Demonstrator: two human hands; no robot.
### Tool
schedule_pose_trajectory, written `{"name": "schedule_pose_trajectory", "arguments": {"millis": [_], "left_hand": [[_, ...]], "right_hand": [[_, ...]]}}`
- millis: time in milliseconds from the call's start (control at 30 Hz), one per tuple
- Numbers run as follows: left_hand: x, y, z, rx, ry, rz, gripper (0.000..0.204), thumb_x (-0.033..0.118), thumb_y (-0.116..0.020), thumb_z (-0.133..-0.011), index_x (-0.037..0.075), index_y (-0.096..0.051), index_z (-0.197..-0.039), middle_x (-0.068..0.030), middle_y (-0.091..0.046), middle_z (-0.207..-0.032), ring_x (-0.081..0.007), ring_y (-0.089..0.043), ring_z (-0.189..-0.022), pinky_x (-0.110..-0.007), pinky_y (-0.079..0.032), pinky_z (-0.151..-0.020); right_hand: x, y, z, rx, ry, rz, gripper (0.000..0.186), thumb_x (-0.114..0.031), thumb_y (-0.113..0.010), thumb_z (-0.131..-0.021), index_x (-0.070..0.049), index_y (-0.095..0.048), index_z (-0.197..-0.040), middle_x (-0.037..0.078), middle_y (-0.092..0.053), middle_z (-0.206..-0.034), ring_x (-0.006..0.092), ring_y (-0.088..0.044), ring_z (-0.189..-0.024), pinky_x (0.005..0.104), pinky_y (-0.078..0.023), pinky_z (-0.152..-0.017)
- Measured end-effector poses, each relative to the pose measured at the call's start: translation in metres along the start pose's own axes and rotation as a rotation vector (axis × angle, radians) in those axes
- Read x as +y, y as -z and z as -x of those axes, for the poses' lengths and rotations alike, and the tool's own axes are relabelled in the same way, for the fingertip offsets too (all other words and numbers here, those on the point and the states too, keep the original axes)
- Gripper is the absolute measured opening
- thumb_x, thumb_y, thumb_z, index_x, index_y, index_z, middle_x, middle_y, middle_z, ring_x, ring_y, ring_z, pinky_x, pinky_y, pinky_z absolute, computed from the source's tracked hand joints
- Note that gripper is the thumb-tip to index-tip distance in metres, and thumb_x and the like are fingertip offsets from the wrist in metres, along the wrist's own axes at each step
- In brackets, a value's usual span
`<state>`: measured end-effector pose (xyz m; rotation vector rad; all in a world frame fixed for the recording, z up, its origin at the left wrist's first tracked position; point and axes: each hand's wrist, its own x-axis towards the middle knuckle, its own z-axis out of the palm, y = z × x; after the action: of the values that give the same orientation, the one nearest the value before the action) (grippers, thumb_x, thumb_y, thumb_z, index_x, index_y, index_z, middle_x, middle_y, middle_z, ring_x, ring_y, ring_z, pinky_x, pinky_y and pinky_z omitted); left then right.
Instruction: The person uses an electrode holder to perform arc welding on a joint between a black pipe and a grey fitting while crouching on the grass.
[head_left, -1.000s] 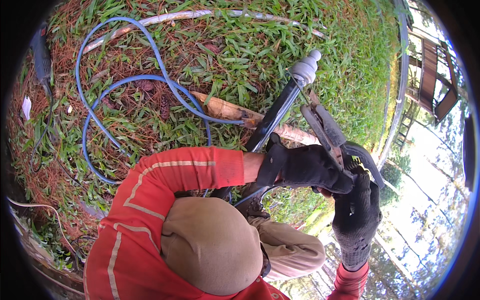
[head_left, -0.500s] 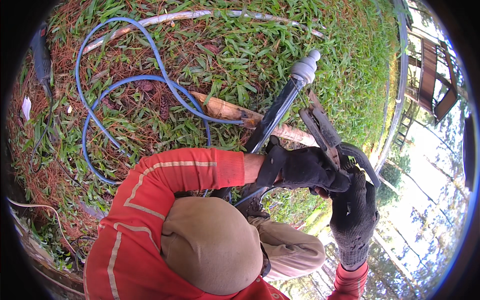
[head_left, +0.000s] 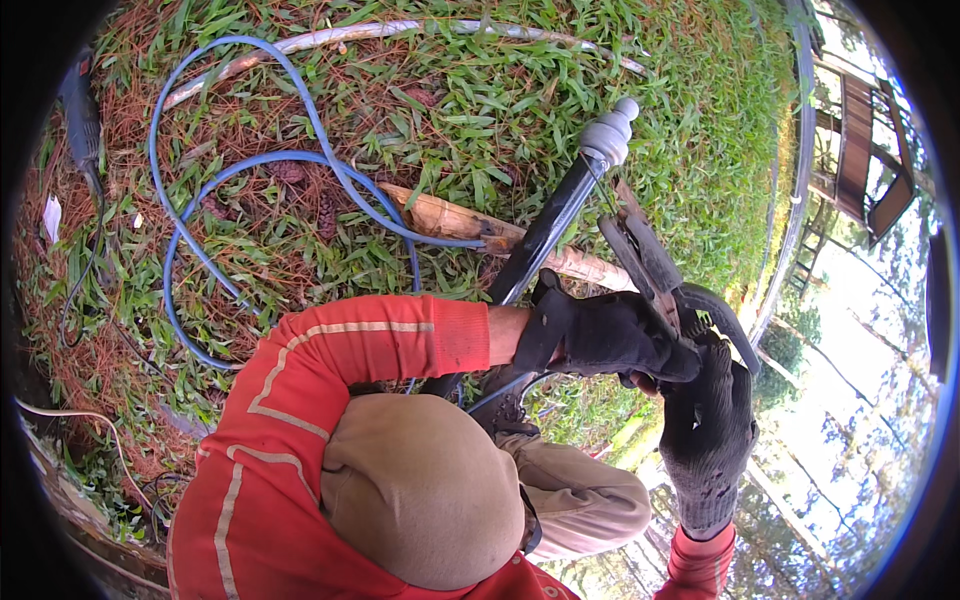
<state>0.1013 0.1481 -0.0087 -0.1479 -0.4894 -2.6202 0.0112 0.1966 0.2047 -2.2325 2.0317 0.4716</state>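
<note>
My left hand (head_left: 625,338), in a black glove, is closed around the lower part of a worn, dark welding clamp (head_left: 645,255). Its long jaws point up and left, and a thin rod (head_left: 598,185) runs from near their tip toward a post. That dark metal post (head_left: 545,235), with a grey, stepped, ball-tipped end (head_left: 610,135), slants behind my left wrist. My right hand (head_left: 708,430), also black-gloved, is bent closed against the clamp's base, beneath its thick curved dark part (head_left: 720,318). Where the two hands meet, the fingers partly hide each other.
A blue hose (head_left: 320,110) loops over grass and pine needles. A peeled log (head_left: 450,215) lies behind the post, and a pale curved pole (head_left: 400,30) farther off. At far left rests a corded power tool (head_left: 82,115). Khaki cloth (head_left: 425,490) bulges between my arms.
</note>
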Motion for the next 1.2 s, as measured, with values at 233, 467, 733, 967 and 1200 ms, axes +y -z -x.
{"name": "schedule_pose_trajectory", "arguments": {"millis": [233, 467, 733, 967, 1200], "left_hand": [[0.009, 0.001, 0.003, 0.048, 0.064, -0.018, 0.047, 0.042, -0.086, -0.106, 0.001, -0.082, -0.128, -0.0111, -0.085, -0.113, -0.0171, -0.08, -0.097, -0.034, -0.066, -0.087], [-0.001, 0.001, 0.0, 0.02, 0.008, -0.04, 0.042, 0.031, -0.084, -0.108, -0.002, -0.079, -0.135, -0.0146, -0.085, -0.119, -0.0216, -0.083, -0.103, -0.036, -0.069, -0.091], [-0.009, 0.005, -0.002, 0.002, 0.015, 0.097, 0.041, 0.036, -0.084, -0.107, 0.003, -0.082, -0.131, -0.01, -0.084, -0.122, -0.0204, -0.082, -0.104, -0.037, -0.067, -0.09], [0.003, 0.001, -0.001, 0.037, 0.049, 0.025, 0.034, 0.031, -0.084, -0.109, 0.004, -0.082, -0.129, -0.0071, -0.085, -0.115, -0.0172, -0.081, -0.103, -0.035, -0.067, -0.091], [-0.018, 0.001, -0.011, 0.001, -0.297, 0.082, 0.042, 0.046, -0.091, -0.102, 0.009, -0.084, -0.119, -0.0044, -0.085, -0.1, -0.0127, -0.079, -0.088, -0.029, -0.06, -0.071]], "right_hand": [[0.001, -0.001, -0.003, -0.003, 0.02, 0.02, 0.055, -0.003, -0.082, -0.099, -0.003, -0.068, -0.152, 0.024, -0.076, -0.121, 0.0372, -0.082, -0.089, 0.044, -0.063, -0.075], [0.003, -0.003, 0.003, 0.0, -0.016, 0.01, 0.066, -0.001, -0.083, -0.091, -0.006, -0.067, -0.155, 0.018, -0.074, -0.114, 0.0363, -0.08, -0.095, 0.0452, -0.062, -0.078], [0.004, -0.002, 0.005, -0.004, 0.01, 0.02, 0.066, 0.001, -0.082, -0.091, -0.005, -0.067, -0.155, 0.018, -0.075, -0.115, 0.0382, -0.081, -0.094, 0.0458, -0.063, -0.077], [0.002, -0.003, 0.002, -0.014, -0.035, 0.013, 0.063, -0.003, -0.084, -0.094, -0.005, -0.066, -0.155, 0.018, -0.074, -0.114, 0.0394, -0.08, -0.093, 0.0482, -0.062, -0.076], [0.007, -0.003, 0.005, 0.042, 0.067, 0.029, 0.065, -0.001, -0.081, -0.092, -0.006, -0.066, -0.155, 0.019, -0.074, -0.116, 0.0414, -0.079, -0.093, 0.0485, -0.062, -0.075]]}}
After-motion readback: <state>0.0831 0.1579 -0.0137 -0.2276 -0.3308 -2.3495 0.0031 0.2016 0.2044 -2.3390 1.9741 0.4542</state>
